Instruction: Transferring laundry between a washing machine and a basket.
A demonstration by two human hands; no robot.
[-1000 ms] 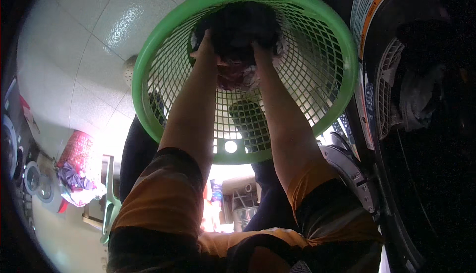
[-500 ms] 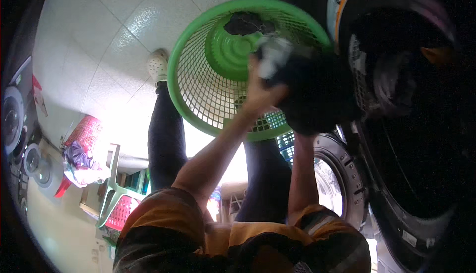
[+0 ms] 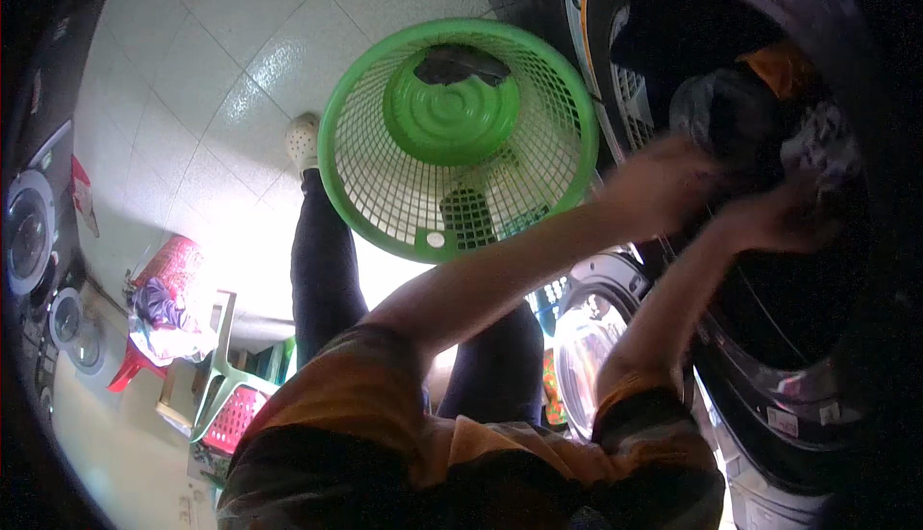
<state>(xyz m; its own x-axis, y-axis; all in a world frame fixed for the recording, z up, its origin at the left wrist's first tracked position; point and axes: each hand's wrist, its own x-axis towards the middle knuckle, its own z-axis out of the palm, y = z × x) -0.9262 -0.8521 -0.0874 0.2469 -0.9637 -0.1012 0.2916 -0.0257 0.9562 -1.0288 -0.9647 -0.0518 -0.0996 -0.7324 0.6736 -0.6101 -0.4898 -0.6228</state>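
Note:
At the right, both my hands reach into the opening of a dark front-loading laundry machine (image 3: 630,68). My left hand (image 3: 663,187), motion-blurred, is at the near side of the opening beside dark clothes (image 3: 721,112). Farther in, my right hand (image 3: 784,217) is just below a grey-and-white patterned cloth (image 3: 822,150); its fingers are smeared and dim. An orange piece of cloth (image 3: 781,70) shows at the back of the load. The green plastic laundry basket (image 3: 336,160) tilts with its mouth toward me, and a dark cloth (image 3: 460,65) lies inside at its bottom.
A round glass machine door (image 3: 588,338) hangs open beneath my right forearm. On the left are a pale green chair (image 3: 216,376), a red woven basket (image 3: 176,265) with purple clothes (image 3: 159,304), and front-loading machines (image 3: 31,232). Pale floor tiles (image 3: 221,39) surround the green basket.
My hands have moved right, from over the green basket into the machine opening. The dark bundle with a white patch is gone from above the basket; patterned cloth now shows in the machine.

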